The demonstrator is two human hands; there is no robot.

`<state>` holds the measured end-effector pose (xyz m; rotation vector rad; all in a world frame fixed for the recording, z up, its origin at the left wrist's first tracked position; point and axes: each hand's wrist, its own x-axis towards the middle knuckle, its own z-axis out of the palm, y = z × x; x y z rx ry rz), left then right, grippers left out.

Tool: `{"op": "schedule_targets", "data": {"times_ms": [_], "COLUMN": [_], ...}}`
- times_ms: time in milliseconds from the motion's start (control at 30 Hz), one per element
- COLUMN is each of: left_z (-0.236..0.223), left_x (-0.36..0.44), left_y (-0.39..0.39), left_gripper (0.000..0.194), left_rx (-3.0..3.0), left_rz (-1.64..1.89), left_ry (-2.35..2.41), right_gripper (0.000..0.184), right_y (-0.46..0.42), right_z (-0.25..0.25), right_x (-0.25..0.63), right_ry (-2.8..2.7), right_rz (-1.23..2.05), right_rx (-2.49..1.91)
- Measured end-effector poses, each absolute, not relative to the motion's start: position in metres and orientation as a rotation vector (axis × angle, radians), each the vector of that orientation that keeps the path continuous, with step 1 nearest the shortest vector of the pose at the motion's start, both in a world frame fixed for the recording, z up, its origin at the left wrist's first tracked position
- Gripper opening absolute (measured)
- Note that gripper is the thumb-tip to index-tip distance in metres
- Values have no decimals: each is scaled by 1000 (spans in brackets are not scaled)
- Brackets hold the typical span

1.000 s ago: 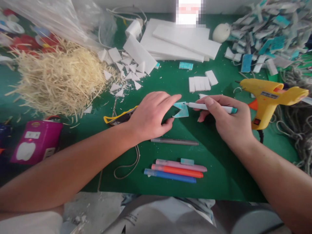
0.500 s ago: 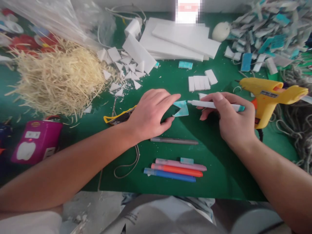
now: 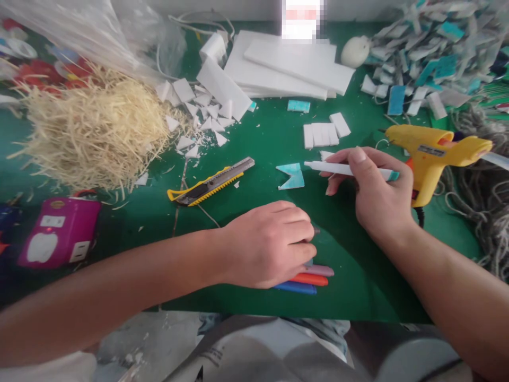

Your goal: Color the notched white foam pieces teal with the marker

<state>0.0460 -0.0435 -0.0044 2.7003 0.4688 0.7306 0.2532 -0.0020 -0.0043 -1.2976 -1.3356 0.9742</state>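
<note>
My right hand (image 3: pixel 377 193) pinches a white marker (image 3: pixel 338 168) with a teal end, its tip pointing left. Just left of that tip lies a turquoise-coloured foam piece (image 3: pixel 293 176) with a V-shaped notch. My left hand (image 3: pixel 270 244) is over the row of markers, palm down with fingers curled; what lies beneath the fingertips is mostly hidden. From under it stick out the ends of a pink marker (image 3: pixel 323 270), an orange marker (image 3: pixel 312 279) and a blue marker (image 3: pixel 298 287). A small teal piece, perhaps a cap, barely shows by the fingertips.
A yellow utility knife (image 3: pixel 214 183) lies with its blade toward the upper right. A yellow glue gun (image 3: pixel 431 154) stands beside my right hand. Behind are white foam sheets (image 3: pixel 286 63), cut white blocks (image 3: pixel 321 135), straw (image 3: pixel 95 127) and a heap of scraps (image 3: pixel 445 58).
My left hand has left the notched piece and moved down toward me over the markers, uncovering the utility knife. My right hand still holds the white marker in nearly the same place.
</note>
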Motion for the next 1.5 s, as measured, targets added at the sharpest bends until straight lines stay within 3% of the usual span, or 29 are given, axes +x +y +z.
{"op": "schedule_targets", "data": {"times_ms": [300,900,1067,1233,1367,1500], "left_z": [-12,-15,-14,-16,-18,-17], "left_x": [47,46,41,44,48,47], "left_y": [-44,-35,-30,-33,-35,-36], "left_gripper": [29,37,37,32,33,33], "left_rx": [2826,2894,2920,2947,2951,2969], "left_rz": [772,802,830,842,865,868], "left_ry": [488,388,358,332,317,332], "right_gripper": [30,40,29,31,7,37], "right_y": [-2,-3,-4,-3,0,4], "right_z": [-2,-2,-7,-10,-10,-13], "right_x": [253,254,254,255,259,266], "right_ry": [-1359,-1410,-1304,-1220,-1391,-1635], "right_rz": [991,957,819,629,605,514], "right_rx": [-1290,-1312,-1252,-1218,-1329,-1426]}}
